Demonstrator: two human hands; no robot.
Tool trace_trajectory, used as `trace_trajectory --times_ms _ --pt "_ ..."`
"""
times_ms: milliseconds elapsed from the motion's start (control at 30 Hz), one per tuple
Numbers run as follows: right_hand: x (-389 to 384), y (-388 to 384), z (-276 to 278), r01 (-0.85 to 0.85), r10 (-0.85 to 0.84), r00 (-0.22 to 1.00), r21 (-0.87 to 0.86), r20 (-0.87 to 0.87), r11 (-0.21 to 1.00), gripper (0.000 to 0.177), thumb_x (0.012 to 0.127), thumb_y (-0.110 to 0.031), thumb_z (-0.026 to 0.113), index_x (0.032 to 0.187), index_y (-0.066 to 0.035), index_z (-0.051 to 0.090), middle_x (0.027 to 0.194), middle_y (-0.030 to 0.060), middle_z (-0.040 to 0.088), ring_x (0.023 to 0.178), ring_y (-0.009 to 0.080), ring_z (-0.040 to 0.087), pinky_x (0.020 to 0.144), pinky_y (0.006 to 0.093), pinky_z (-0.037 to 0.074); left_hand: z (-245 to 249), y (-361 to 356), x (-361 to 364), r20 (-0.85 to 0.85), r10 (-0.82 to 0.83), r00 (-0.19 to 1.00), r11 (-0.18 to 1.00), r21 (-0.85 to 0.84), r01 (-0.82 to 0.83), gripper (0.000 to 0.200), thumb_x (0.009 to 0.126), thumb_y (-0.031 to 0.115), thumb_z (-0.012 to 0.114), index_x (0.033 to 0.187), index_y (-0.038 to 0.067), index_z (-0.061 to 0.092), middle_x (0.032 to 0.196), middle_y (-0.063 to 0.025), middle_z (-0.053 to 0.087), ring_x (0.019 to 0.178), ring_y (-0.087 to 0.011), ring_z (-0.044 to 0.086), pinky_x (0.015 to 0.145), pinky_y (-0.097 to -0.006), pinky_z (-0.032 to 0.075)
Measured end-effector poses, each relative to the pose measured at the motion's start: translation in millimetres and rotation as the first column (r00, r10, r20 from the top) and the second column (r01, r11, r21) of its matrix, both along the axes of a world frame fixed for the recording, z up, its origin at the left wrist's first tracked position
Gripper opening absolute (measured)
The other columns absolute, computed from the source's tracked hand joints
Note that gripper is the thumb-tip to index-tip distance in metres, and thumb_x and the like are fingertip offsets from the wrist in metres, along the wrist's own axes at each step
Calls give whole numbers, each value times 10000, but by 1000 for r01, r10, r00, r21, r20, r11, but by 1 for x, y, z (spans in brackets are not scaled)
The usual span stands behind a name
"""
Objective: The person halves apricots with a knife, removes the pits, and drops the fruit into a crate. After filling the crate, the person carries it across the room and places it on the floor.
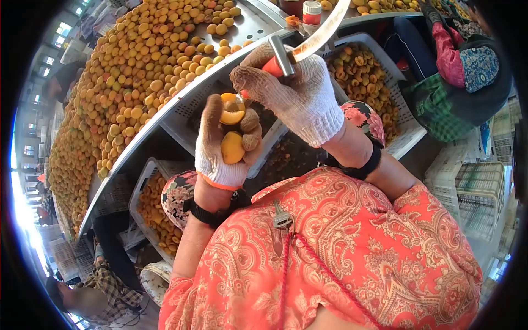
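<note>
My left hand (228, 146), in a stained white knitted glove, is cupped around apricots. Near its fingertips is a cut apricot (232, 113) with a hollow showing, and a second apricot (232, 147) lies lower in the palm. My right hand (297, 91), gloved too, grips a knife with a red handle and a long curved blade (323, 37). A metal crosspiece (281, 56) sits where blade and handle meet. A small red-and-metal tip (242, 96) protrudes below my right fingers, beside the cut apricot.
Whole apricots (148, 60) cover the metal-edged table (258, 25). Crates of cut apricots (159, 212) stand at left and upper right (366, 82). A jar with a white lid (312, 12) is at the top. Other people sit nearby; stacked crates (473, 190) stand at right.
</note>
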State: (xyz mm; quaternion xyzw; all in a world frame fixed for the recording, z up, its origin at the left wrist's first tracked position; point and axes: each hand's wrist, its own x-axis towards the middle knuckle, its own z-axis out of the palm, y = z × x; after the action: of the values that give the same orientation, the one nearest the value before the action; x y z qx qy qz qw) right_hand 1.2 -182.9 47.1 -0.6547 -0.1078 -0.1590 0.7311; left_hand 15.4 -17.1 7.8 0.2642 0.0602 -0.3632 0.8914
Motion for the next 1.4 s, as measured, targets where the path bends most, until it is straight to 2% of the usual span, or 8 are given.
trace_trajectory --times_ms 567,767,900,967,1100,1167,1233,1400 --pt "0 -11 -17 -228 230 973 -159 -4 961 212 937 -172 631 866 21 682 700 30 655 647 79 582 589 250 489 1 -1 -9 16 -22 1000 976 219 18 354 939 424 560 980 72 561 661 -7 430 477 -108 391 385 -223 296" --pt "1 -13 -16 -274 400 878 408 -265 871 318 977 -243 587 750 -27 639 674 15 634 595 55 525 490 223 376 -5 -1 -4 47 -159 986 985 -61 161 382 959 446 548 999 66 550 679 -15 453 479 -107 395 395 -212 312" --pt "7 -13 -25 -243 354 893 364 -279 899 305 973 -252 590 772 -27 635 691 23 636 637 60 538 540 225 408 -14 -4 -1 -17 -138 990 990 -45 137 381 986 478 472 1045 108 546 702 -10 438 490 -119 391 389 -250 273" --pt "7 -17 -25 -236 235 956 17 -177 972 289 961 -250 606 789 -19 626 729 35 641 676 71 557 610 231 445 -11 -4 -1 9 -132 991 991 25 131 380 984 478 477 1036 108 544 714 -11 440 499 -118 396 391 -250 274" --pt "17 -16 -30 -327 378 926 525 11 786 300 958 -227 606 740 -24 569 727 55 606 687 129 593 647 256 485 -18 -3 -1 60 -193 979 975 122 185 343 981 443 506 1034 104 525 734 -5 437 520 -107 402 403 -244 274" --pt "14 -11 -22 -181 263 957 451 -126 874 383 976 -275 572 664 -70 487 608 39 498 554 154 518 525 280 437 -12 -11 -7 21 -210 978 976 59 208 319 980 413 516 1045 101 513 734 1 431 518 -99 397 408 -237 272" --pt "22 -12 -26 -262 435 900 782 -12 566 448 979 -345 552 622 -112 414 522 16 367 443 150 383 435 295 342 -9 -17 -11 -21 -224 974 975 -6 224 297 978 383 526 1057 98 501 733 7 425 517 -91 391 414 -230 270" --pt "27 -16 -35 -106 441 891 897 -106 430 490 978 -341 526 549 -183 349 484 -48 259 417 114 242 439 288 210 -7 -22 -12 88 -209 974 977 68 204 250 923 270 636 1049 92 514 719 -5 466 482 -92 409 404 -230 291"
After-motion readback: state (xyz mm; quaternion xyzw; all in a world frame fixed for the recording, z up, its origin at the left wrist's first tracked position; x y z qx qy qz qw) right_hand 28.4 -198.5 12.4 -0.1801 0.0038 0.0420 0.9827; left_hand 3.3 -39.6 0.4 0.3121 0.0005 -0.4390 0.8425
